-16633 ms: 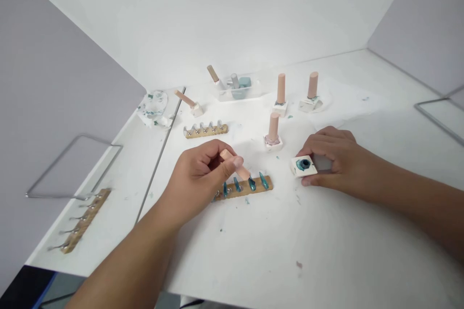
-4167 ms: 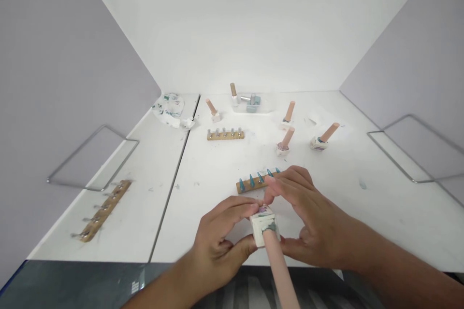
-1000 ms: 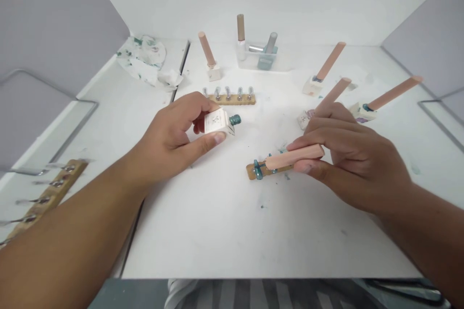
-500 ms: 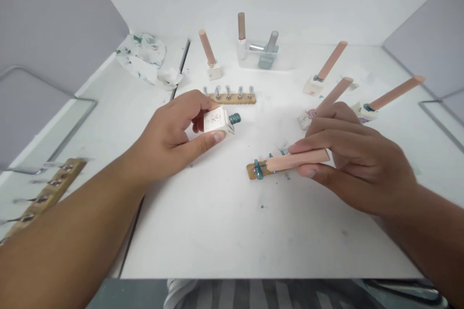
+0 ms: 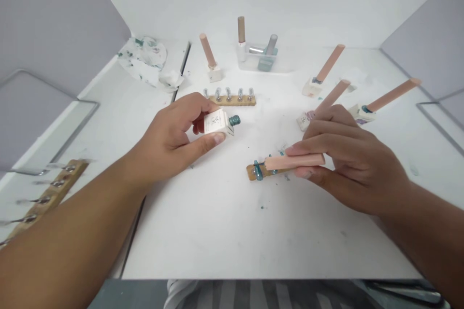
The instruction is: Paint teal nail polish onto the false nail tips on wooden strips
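My left hand (image 5: pixel 181 133) grips a white nail polish bottle (image 5: pixel 216 121), tilted on its side, its uncapped neck smeared with teal polish and pointing right. Between thumb and fingers, my right hand (image 5: pixel 348 159) pinches a pink nail polish brush (image 5: pixel 295 161) by its long cap, held nearly level. The dark brush tip meets or hovers just over a teal-coated nail tip (image 5: pixel 258 170) at the left end of a small wooden stand (image 5: pixel 251 172). More teal nail tips on that stand are partly hidden behind the cap and my fingers.
Behind my left hand stands a wooden holder (image 5: pixel 237 101) with clear nail tips. Another rack (image 5: pixel 68 176) lies left. Pink-capped bottles stand at the back (image 5: pixel 214 73) and right (image 5: pixel 312 87). A clear tray (image 5: pixel 282 65) holds bottles; stained tissue (image 5: pixel 145 58) lies back left.
My right hand has shifted slightly left with the brush, whose tip is now at the leftmost teal nail tip. My left hand and the bottle stay nearly still.
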Demonstrator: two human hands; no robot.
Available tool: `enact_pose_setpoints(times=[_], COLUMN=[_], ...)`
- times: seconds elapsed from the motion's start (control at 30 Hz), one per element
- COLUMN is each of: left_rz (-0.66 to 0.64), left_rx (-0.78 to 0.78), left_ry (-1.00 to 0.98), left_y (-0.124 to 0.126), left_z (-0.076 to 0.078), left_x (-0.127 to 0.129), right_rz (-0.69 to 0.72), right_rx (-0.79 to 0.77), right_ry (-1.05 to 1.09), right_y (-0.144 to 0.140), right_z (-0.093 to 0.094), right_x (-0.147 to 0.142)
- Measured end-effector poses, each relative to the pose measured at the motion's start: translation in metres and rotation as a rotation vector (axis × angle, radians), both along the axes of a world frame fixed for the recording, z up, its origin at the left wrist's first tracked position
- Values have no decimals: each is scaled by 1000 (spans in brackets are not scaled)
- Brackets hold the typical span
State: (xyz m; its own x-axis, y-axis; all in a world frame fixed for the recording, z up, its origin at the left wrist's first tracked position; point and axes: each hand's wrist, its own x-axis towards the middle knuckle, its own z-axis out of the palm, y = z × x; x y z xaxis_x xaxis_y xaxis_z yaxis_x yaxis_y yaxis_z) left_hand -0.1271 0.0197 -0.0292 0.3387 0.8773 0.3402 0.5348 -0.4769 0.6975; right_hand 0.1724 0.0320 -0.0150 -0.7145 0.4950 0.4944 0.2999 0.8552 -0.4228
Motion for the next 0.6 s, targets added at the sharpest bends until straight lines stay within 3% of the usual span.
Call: enact_pose_setpoints(times=[0.13,0.27,0.6], left_rz=[5,-38,-265], left_rx=[12,17,127], left_ry=[33,36,-2], left_y=[-1,-1,-12], left_z=[0,3,7], left_x=[1,1,6], right_rz=[5,-13,-161], right_rx=[22,18,-207], right_ry=[-25,94,473], right_y=[-1,-2,-5], right_z=[0,2,-9], right_x=[1,2,3])
